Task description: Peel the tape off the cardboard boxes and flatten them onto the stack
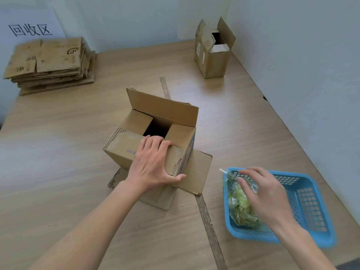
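From the head view, the left hand (153,164) gripped the near corner of the open brown cardboard box (155,141) mid-table. The right hand (261,193), fingers loosely spread, touched crumpled clear tape (241,207) in the blue plastic basket (309,207). The flattened cardboard stack (50,63) lay far left.

Pale wood-grain table (58,133) meets plain white walls (292,45); soft, perhaps daylight, illumination.
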Demonstrator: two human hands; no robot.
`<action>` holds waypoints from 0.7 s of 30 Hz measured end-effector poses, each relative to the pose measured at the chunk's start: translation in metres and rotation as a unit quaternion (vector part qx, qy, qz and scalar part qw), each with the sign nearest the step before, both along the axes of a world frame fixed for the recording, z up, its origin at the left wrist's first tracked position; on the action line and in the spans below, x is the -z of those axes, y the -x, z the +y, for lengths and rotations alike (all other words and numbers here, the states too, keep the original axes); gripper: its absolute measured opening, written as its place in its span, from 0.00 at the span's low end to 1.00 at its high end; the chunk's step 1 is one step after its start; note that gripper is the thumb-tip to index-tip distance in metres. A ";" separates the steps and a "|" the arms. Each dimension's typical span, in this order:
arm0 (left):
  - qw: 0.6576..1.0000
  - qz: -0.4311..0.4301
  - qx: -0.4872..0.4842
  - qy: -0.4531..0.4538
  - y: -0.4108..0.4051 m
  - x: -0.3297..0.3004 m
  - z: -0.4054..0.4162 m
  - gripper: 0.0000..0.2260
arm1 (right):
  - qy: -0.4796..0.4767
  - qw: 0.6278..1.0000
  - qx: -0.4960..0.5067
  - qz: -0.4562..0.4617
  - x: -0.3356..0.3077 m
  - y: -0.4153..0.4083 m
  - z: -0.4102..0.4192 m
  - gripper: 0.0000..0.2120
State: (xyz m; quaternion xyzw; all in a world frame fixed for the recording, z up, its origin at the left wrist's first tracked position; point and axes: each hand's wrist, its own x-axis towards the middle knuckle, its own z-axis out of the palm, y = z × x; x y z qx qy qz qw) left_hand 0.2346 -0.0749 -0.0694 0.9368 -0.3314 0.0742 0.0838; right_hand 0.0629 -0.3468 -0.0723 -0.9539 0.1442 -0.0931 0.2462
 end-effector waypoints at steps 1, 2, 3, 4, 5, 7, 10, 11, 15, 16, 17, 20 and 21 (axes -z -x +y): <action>1.000 0.000 0.002 0.008 0.000 0.000 0.001 0.46 | -0.033 0.999 -0.027 -0.004 -0.006 -0.008 0.012 0.12; 1.000 0.000 0.007 0.020 0.001 0.000 0.002 0.48 | -0.065 0.997 -0.048 -0.007 -0.010 -0.018 0.024 0.13; 0.999 -0.002 0.015 0.034 0.001 -0.001 0.003 0.51 | -0.099 0.993 -0.060 -0.011 -0.016 -0.029 0.036 0.15; 0.999 -0.003 0.023 0.049 0.003 -0.004 0.005 0.53 | -0.143 0.988 -0.061 -0.009 -0.020 -0.040 0.048 0.18; 0.998 -0.006 0.031 0.060 0.004 -0.006 0.007 0.56 | -0.195 0.979 -0.053 0.001 -0.029 -0.053 0.061 0.21; 0.997 -0.008 0.035 0.064 0.010 -0.013 0.008 0.59 | -0.304 0.951 -0.029 0.046 -0.045 -0.082 0.085 0.28; 0.999 -0.020 0.022 0.040 0.023 -0.024 0.010 0.60 | -0.318 0.942 0.004 0.106 -0.059 -0.121 0.109 0.38; 0.999 -0.020 0.016 0.042 0.026 -0.028 0.014 0.58 | -0.305 0.944 0.010 0.123 -0.060 -0.132 0.113 0.41; 0.997 -0.020 0.030 0.069 0.035 -0.050 0.044 0.42 | -0.240 0.948 -0.023 0.209 -0.062 -0.153 0.118 0.48; 0.997 -0.007 0.043 0.070 0.038 -0.059 0.051 0.37 | -0.203 0.950 -0.042 0.232 -0.063 -0.155 0.121 0.52; 0.996 0.021 0.041 0.082 0.042 -0.069 0.056 0.32 | -0.170 0.950 -0.057 0.254 -0.065 -0.156 0.127 0.56; 0.945 0.252 -0.135 0.159 0.045 -0.085 0.069 0.30 | -0.093 0.939 -0.056 0.325 -0.071 -0.158 0.151 0.68; 0.911 0.308 -0.216 0.167 0.041 -0.084 0.075 0.33 | -0.079 0.938 -0.041 0.335 -0.070 -0.159 0.160 0.71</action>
